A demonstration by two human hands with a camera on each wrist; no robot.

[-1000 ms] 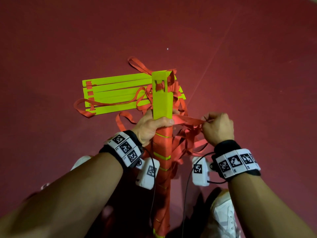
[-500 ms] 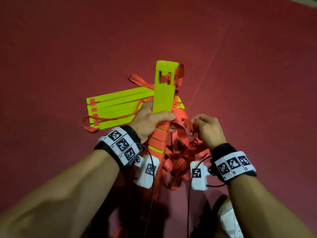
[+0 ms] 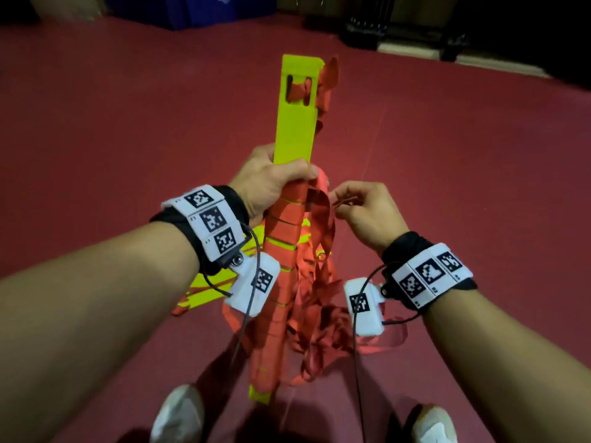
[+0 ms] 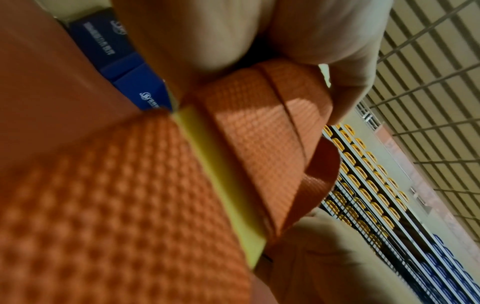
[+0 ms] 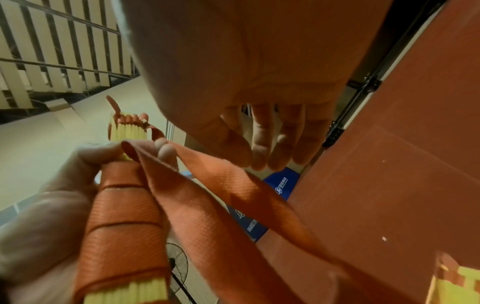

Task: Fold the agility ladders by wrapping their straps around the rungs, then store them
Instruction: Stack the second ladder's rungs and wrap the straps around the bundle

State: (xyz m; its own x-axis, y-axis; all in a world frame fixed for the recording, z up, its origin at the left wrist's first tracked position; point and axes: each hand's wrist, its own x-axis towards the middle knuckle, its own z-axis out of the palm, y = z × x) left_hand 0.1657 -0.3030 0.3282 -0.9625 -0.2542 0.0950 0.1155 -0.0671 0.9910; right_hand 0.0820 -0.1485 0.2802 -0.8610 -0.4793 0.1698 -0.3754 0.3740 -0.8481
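Observation:
My left hand point(image 3: 271, 183) grips a stack of yellow ladder rungs point(image 3: 295, 129) held upright in front of me. Orange strap wraps point(image 3: 284, 225) cover the stack's lower half, below my grip. In the left wrist view, the fingers point(image 4: 324, 41) curl over the strap wraps point(image 4: 259, 133) and a yellow rung edge point(image 4: 221, 174). Just right of the stack, my right hand point(image 3: 358, 206) pinches a loose length of orange strap point(image 3: 321, 219). The rest of the strap hangs in a tangle point(image 3: 323, 318). In the right wrist view that strap point(image 5: 233, 185) runs under the curled fingers point(image 5: 262, 148).
A second ladder's yellow rungs point(image 3: 208, 295) lie on the red floor point(image 3: 128, 123), partly hidden by my left wrist. My white shoes point(image 3: 179, 414) point(image 3: 435, 423) stand below. Blue boxes point(image 3: 224, 8) and a dark rack point(image 3: 399, 30) line the far edge.
The rung stack has risen off the floor ladder and stands more upright. My right hand has come in closer to the stack, and the strap it held taut now hangs slack.

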